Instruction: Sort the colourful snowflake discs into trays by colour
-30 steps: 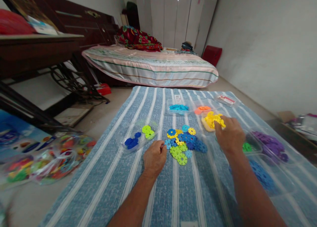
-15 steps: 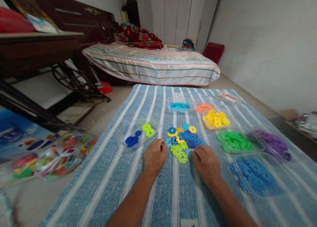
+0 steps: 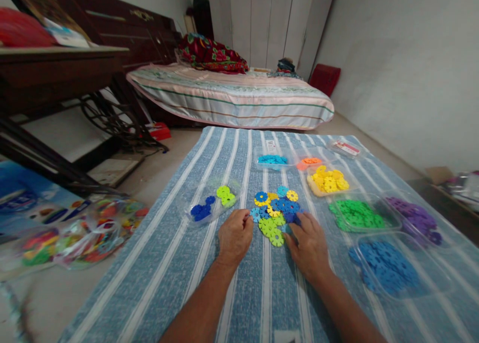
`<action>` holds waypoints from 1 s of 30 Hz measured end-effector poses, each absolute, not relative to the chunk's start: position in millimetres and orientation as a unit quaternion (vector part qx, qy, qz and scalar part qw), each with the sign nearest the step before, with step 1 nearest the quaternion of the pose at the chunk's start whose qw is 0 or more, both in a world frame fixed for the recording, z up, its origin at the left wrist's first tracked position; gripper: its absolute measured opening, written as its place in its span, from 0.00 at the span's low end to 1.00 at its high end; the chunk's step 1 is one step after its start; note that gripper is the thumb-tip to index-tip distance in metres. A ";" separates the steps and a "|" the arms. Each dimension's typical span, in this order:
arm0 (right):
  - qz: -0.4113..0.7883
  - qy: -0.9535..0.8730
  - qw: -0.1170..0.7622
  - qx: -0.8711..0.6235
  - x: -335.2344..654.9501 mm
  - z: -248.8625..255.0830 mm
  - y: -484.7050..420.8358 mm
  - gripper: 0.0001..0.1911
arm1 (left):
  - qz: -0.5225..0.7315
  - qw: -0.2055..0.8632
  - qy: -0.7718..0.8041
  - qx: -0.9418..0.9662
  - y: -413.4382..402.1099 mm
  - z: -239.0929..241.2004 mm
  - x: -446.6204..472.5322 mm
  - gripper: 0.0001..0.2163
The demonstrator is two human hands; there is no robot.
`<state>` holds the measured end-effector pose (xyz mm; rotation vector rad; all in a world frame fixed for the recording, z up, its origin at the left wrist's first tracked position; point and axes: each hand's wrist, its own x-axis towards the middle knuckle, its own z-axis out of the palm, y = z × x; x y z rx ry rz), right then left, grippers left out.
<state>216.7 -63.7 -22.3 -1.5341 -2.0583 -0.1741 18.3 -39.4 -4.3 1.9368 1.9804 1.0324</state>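
A pile of flat plastic snowflake discs (image 3: 276, 210) in blue, yellow and lime green lies on a blue striped cloth (image 3: 239, 283). My left hand (image 3: 235, 234) rests at the pile's left edge, fingers curled in a loose fist, thumb and fingers pinched near a light blue disc. My right hand (image 3: 308, 244) lies at the pile's right edge with fingers stretched onto the blue discs. Clear trays hold sorted discs: yellow (image 3: 328, 179), green (image 3: 355, 214), blue (image 3: 385, 265), purple (image 3: 415, 215), light blue (image 3: 272, 159), orange (image 3: 310, 161).
A clear tray (image 3: 209, 203) left of the pile holds dark blue and lime discs. Bags of mixed coloured pieces (image 3: 75, 233) lie on the floor at left. A mattress (image 3: 232, 96) lies beyond the cloth, and a dark table (image 3: 56, 73) stands at left.
My right hand came back from the yellow tray to the pile's right edge, then spread its fingers onto the blue discs. My left hand stayed at the pile's left edge.
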 end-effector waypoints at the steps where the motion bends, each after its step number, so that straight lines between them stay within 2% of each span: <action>1: -0.064 -0.770 0.278 -0.571 216.1 -22.3 -63.8 0.11 | 0.348 0.092 0.667 0.652 -39.4 -4.5 18.4 0.06; 9: -0.027 -0.759 0.334 -0.559 218.9 -27.6 -59.9 0.09 | 0.343 0.088 0.666 0.656 -40.1 -4.7 18.0 0.07; 14: 0.008 -0.758 0.362 -0.542 217.4 -18.3 -60.2 0.03 | 0.340 0.085 0.669 0.655 -40.7 -4.3 17.5 0.07; 19: 0.057 -0.754 0.354 -0.551 212.8 1.9 -56.6 0.07 | 0.339 0.088 0.670 0.654 -41.5 -3.4 17.4 0.06; 23: 0.122 -0.725 0.354 -0.578 204.5 33.9 -10.5 0.08 | 0.341 0.086 0.666 0.658 -42.2 -3.1 17.4 0.06; 27: 0.109 -0.684 0.406 -0.596 195.6 78.1 71.4 0.06 | 0.343 0.090 0.665 0.657 -42.0 -4.1 17.5 0.06; 30: 0.079 -0.639 0.446 -0.622 196.8 94.2 108.4 0.15 | 0.341 0.097 0.668 0.654 -41.5 -5.0 17.6 0.06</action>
